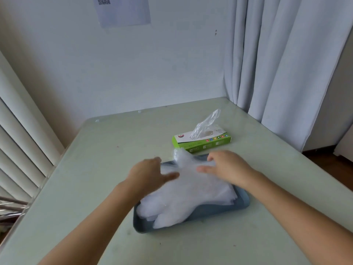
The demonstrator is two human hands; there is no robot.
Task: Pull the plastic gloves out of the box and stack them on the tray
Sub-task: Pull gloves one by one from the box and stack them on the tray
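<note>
A blue-grey tray (241, 205) lies on the pale green table (95, 169) and holds a pile of clear plastic gloves (183, 199). Both hands hover over the far half of the pile. My left hand (148, 174) is spread, its fingers reaching onto the gloves. My right hand (225, 167) lies over the top glove, whose far end (181, 155) sticks up crumpled between the hands; the fingertips are blurred. Behind the tray sits the green glove box (202, 142), with one clear glove (207, 123) poking up from its slot.
A wall stands behind the table and a grey curtain (286, 64) hangs at the back right. Slatted blinds (19, 150) run along the left side. Bare tabletop shows to the left and in front of the tray.
</note>
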